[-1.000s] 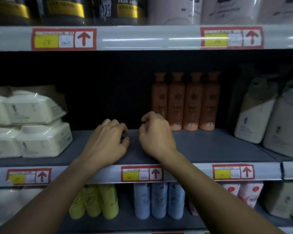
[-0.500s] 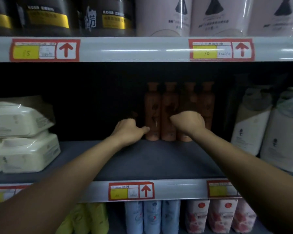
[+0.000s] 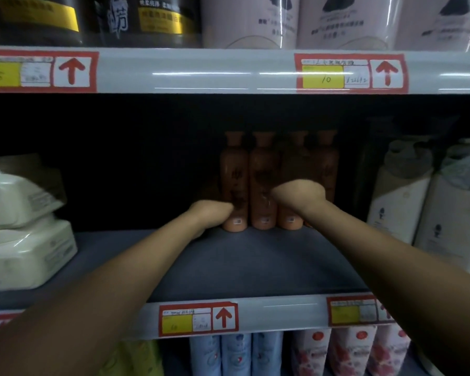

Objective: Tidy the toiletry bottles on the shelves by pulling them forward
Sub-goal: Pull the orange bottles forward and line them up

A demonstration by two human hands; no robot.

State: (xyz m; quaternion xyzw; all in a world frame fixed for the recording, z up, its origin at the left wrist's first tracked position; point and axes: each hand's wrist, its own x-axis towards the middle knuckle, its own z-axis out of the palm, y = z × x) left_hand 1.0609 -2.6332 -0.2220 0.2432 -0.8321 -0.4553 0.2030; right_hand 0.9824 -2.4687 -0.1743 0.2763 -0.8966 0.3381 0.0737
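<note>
Head view: both arms have reached from the shelf's (image 3: 255, 264) front edge to its rear, left hand (image 3: 210, 214) and right hand (image 3: 299, 194) now curled around the orange bottles (image 3: 262, 183) standing there, so pulling forward can begin.

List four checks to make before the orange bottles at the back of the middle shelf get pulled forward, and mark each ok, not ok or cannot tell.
1. Left hand against the leftmost of the orange bottles: ok.
2. Right hand across the bottles on the right: ok.
3. Fingers closed behind the bottles: cannot tell, they are hidden.
4. Bottles upright in one row: ok.
5. Bare shelf in front to slide into: ok.
</note>
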